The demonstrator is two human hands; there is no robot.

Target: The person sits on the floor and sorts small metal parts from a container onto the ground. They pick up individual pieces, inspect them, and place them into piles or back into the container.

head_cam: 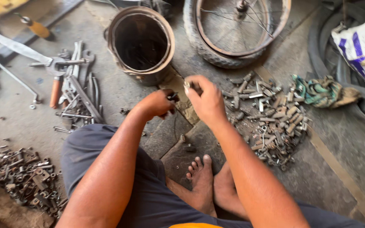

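I see my left hand (159, 103) clenched on a small dark part (173, 97), its axis too hidden to tell. My right hand (205, 97) pinches a small metal piece (187, 85), pointing up-left. A rusty bucket (141, 44) stands just ahead, a bolt pile (271, 118) right; bare floor (119, 90) lies left.

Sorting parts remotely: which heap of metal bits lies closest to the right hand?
The heap of bolts and nuts just beyond the right hand; the other heap lies beside the left knee.
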